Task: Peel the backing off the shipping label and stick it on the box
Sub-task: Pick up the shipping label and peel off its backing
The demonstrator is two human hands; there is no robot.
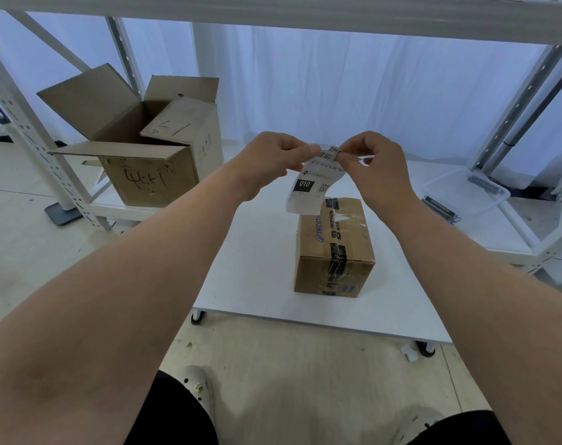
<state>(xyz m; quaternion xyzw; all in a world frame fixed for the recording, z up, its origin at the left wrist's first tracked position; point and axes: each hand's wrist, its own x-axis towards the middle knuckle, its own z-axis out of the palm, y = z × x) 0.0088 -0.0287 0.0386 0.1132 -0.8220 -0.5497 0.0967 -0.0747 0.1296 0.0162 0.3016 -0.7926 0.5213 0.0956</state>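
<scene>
A white shipping label (311, 184) with a barcode and a black "010" patch hangs in the air above the far end of a small taped cardboard box (334, 248). My left hand (273, 162) pinches the label's top left edge. My right hand (372, 162) pinches its top right corner with fingertips. The label curls downward, and its lower end overlaps the box's far edge in view. The box sits closed on a low white platform (257, 268).
An open cardboard box (144, 139) with raised flaps stands at the back left on the rack's low shelf. A clear plastic tub (465, 194) lies at the right. White metal rack posts (26, 136) frame both sides, with a shelf overhead. My feet are below the platform's near edge.
</scene>
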